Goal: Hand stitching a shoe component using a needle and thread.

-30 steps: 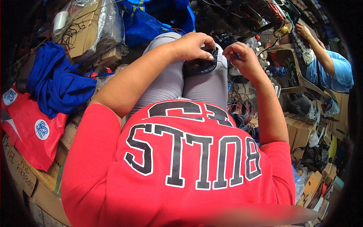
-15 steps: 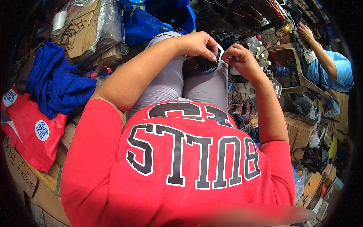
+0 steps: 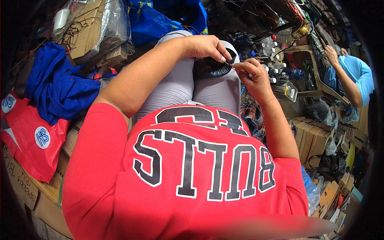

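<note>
On my lap, between my grey-trousered thighs, rests a black leather shoe (image 3: pixel 214 72) with gathered stitching along its rounded end. My left hand (image 3: pixel 211 49) is closed in a pinch at the shoe's far edge, thumb against fingertips. Just right of it, my right hand (image 3: pixel 253 75) pinches too, its fingertips almost meeting the left ones at the shoe. What sits between the right fingertips is small and thin, and I cannot make out its kind. Part of the shoe lies hidden beneath the left fingers.
Past my knees stands a blue bag (image 3: pixel 160 22). To the left lie blue cloth (image 3: pixel 60 84), a red plastic bag (image 3: pixel 38 138) and cardboard (image 3: pixel 86 34). Several small bottles (image 3: pixel 276 64) and a wooden frame (image 3: pixel 316 68) are at right, near a person in light blue (image 3: pixel 356 76).
Both hands have shifted slightly, with the right wrist a little lower and the shoe showing more. The other person at right has drawn an arm in and turned.
</note>
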Demonstrator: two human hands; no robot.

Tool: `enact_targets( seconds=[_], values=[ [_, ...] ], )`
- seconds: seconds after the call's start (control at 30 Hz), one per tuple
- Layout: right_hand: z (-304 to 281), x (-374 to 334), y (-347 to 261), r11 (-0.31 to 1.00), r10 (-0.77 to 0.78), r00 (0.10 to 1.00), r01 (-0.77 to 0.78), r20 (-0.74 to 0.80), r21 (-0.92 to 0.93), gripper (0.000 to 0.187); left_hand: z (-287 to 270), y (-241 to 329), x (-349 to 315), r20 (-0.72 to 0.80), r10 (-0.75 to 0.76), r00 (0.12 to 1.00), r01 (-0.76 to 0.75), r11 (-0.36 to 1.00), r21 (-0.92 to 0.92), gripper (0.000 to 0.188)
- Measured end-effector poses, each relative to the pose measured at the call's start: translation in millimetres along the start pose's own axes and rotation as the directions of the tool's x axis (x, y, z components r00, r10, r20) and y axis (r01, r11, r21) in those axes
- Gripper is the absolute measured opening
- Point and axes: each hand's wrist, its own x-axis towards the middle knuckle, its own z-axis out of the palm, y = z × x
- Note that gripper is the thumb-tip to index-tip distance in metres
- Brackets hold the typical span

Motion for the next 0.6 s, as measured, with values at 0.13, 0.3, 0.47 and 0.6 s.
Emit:
enact_targets(
  seconds=[0.13,0.3,0.47,0.6],
  values=[
    [-4.2,1.9,-11.1,0.998,0.007,1.0,-0.006,0.013,-0.07,0.022,1.0,1.3,-0.3,-0.003,-0.003,1.0,0.003,0.999,0.046,0.035],
    [-8.8,7.6,-17.5,0.979,-0.035,0.996,0.051,0.081,-0.196,0.019,1.6,0.4,0.9,0.011,0.005,1.0,-0.006,0.996,0.094,0.036],
    [-10.5,17.7,-34.9,0.91,-0.039,0.988,0.097,0.15,-0.402,0.022,2.4,0.7,3.0,0.034,-0.004,0.999,0.0,0.993,0.121,0.035],
    [-11.7,29.3,-56.9,0.784,0.028,0.971,0.127,0.239,-0.607,0.032,5.7,10.3,1.6,0.01,-0.068,0.998,0.063,0.97,0.234,0.036]
  ],
)
